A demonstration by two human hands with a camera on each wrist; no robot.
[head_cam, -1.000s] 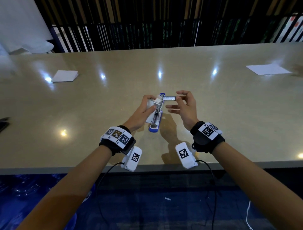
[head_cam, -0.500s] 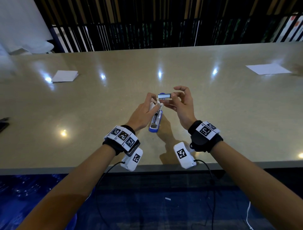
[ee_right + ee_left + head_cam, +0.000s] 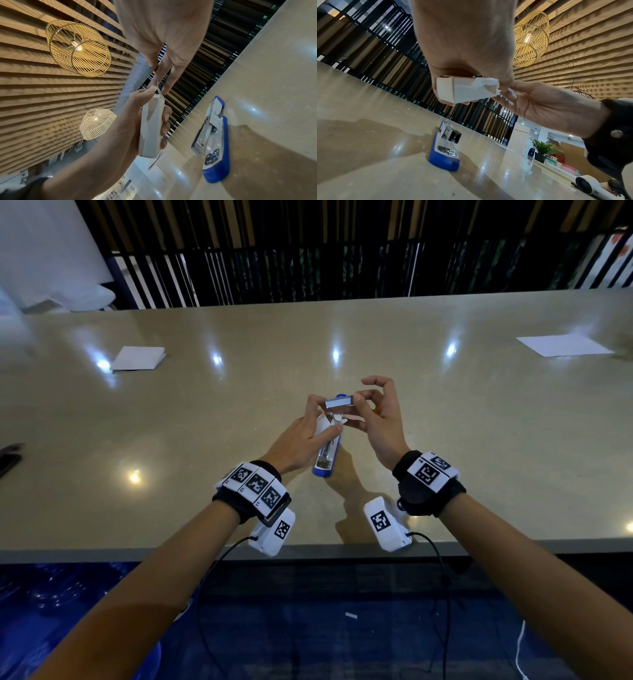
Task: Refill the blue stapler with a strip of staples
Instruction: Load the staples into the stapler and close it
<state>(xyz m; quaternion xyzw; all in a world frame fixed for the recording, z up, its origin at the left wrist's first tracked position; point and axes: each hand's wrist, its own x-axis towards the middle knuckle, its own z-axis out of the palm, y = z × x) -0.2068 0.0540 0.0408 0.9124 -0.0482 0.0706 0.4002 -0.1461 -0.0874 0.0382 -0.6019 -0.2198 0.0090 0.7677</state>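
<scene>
The blue stapler (image 3: pixel 325 463) lies open on the beige table (image 3: pixel 479 440), its metal staple channel facing up; it also shows as stapler (image 3: pixel 444 147) and stapler (image 3: pixel 214 142). Just above it my left hand (image 3: pixel 322 422) grips a small white staple box (image 3: pixel 323 426), whose torn flap shows on the box (image 3: pixel 465 90) and box (image 3: pixel 150 125). My right hand (image 3: pixel 359 405) pinches a silver strip of staples (image 3: pixel 339 402), held level over the stapler's far end. The left forefinger reaches up beside the strip's left end.
A folded white paper (image 3: pixel 138 358) lies far left on the table and a white sheet (image 3: pixel 563 344) far right. A dark object (image 3: pixel 10 457) sits at the left edge. The table's front edge runs just beneath my wrists.
My right hand has carried the strip a little left, towards my left hand. The left hand has lifted with the box and closed in on the strip. The stapler has not moved.
</scene>
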